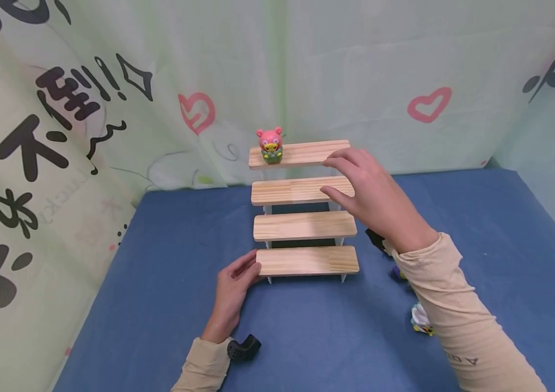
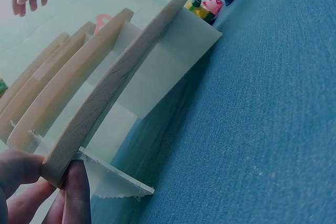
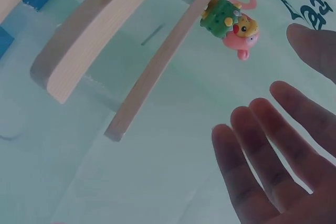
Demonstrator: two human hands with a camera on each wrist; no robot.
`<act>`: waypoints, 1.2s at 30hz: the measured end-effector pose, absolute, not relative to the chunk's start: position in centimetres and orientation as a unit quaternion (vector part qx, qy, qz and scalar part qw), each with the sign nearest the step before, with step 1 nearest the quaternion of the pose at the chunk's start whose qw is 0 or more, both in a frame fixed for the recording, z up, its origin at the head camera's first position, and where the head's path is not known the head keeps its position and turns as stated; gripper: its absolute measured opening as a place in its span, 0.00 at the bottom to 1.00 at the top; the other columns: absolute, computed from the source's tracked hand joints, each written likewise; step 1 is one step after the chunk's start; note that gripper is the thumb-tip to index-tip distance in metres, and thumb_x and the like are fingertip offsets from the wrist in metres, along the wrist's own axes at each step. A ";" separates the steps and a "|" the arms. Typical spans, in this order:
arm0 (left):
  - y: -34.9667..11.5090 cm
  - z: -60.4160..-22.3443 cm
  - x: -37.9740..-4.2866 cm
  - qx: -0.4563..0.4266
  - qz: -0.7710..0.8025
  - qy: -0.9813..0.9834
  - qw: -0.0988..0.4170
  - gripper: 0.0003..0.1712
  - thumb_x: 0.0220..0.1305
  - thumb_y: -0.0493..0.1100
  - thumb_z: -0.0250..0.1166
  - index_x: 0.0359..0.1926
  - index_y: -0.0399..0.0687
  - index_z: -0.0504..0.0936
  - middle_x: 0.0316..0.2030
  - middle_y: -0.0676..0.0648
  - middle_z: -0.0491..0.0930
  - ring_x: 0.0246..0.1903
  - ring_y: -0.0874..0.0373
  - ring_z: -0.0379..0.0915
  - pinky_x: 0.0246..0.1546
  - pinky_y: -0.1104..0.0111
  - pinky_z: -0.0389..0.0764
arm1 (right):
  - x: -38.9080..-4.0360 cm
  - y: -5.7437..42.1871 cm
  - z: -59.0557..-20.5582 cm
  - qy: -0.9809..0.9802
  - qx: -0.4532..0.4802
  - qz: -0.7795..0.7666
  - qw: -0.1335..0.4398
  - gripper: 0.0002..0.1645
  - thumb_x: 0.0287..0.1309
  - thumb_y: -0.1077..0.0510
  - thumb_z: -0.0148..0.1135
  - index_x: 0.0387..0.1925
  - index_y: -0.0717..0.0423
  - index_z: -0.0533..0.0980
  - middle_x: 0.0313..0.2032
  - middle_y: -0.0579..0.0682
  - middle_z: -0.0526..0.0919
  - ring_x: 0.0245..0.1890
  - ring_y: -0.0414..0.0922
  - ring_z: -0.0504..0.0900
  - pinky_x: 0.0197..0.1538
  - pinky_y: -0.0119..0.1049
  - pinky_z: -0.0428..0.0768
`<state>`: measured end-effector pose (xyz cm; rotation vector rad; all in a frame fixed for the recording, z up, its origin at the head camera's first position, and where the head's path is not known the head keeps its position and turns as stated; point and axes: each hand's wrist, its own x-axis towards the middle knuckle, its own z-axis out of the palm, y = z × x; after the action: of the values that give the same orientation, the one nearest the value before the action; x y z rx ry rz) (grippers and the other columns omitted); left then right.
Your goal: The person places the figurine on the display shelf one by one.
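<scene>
A four-tier wooden display stand (image 1: 307, 261) with white side supports stands on the blue cloth. My left hand (image 1: 232, 286) pinches the left end of its lowest board; in the left wrist view the thumb and fingers (image 2: 77, 192) close on that board's corner. On the left of the top board sits a pink-headed figurine (image 1: 270, 146) in a green outfit, also visible in the right wrist view as a figurine (image 3: 231, 24). My right hand (image 1: 368, 190) is raised near the right ends of the upper boards, fingers apart and holding nothing.
Right of the stand, partly behind my right forearm, lie a white and yellow figurine (image 1: 421, 320), a purple item (image 1: 397, 273) and a black object (image 1: 376, 239). The left wrist view shows several figurines beyond the stand. A printed curtain (image 1: 346, 71) hangs behind the blue cloth (image 1: 189, 228).
</scene>
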<state>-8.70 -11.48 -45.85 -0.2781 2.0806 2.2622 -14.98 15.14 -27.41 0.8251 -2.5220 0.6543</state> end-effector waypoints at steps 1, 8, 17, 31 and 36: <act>-11.5 -45.8 -8.7 -0.091 0.733 0.673 0.028 0.25 0.65 0.39 0.68 0.62 0.40 0.78 0.55 0.37 0.80 0.49 0.54 0.82 0.48 0.68 0.85 | -14.9 15.2 -27.5 -0.903 0.299 0.232 0.204 0.24 0.56 0.63 0.72 0.54 0.65 0.78 0.53 0.60 0.78 0.56 0.57 0.73 0.63 0.53 0.73; -11.5 -45.9 -8.6 -0.088 0.737 0.669 0.026 0.25 0.65 0.38 0.68 0.62 0.39 0.78 0.55 0.36 0.80 0.48 0.55 0.82 0.48 0.68 0.85 | -14.1 15.8 -28.1 -0.900 0.318 0.205 0.218 0.25 0.55 0.63 0.73 0.54 0.65 0.77 0.53 0.58 0.78 0.54 0.55 0.74 0.53 0.50 0.78; -11.5 -46.0 -8.8 -0.088 0.738 0.669 0.024 0.25 0.65 0.39 0.68 0.62 0.39 0.78 0.54 0.36 0.80 0.48 0.55 0.82 0.48 0.68 0.85 | -13.1 17.0 -29.2 -0.897 0.330 0.193 0.223 0.26 0.52 0.64 0.74 0.53 0.66 0.78 0.53 0.58 0.78 0.53 0.55 0.75 0.50 0.50 0.81; -11.4 -45.9 -8.7 -0.090 0.741 0.665 0.023 0.24 0.64 0.38 0.68 0.61 0.38 0.79 0.53 0.36 0.81 0.47 0.56 0.82 0.47 0.68 0.85 | -12.2 18.6 -30.9 -0.905 0.320 0.179 0.216 0.25 0.52 0.63 0.74 0.52 0.63 0.79 0.53 0.58 0.78 0.53 0.54 0.75 0.48 0.50 0.81; -11.4 -46.0 -8.8 -0.087 0.739 0.668 0.022 0.25 0.65 0.39 0.68 0.61 0.38 0.78 0.54 0.36 0.81 0.47 0.55 0.82 0.48 0.68 0.85 | -11.8 19.0 -31.3 -0.910 0.318 0.167 0.209 0.27 0.50 0.63 0.76 0.53 0.62 0.79 0.52 0.56 0.78 0.53 0.52 0.74 0.48 0.48 0.83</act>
<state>-8.75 -11.44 -45.97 -0.2688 2.0690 2.2884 -11.82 19.01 -31.31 0.8841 -2.5307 0.4645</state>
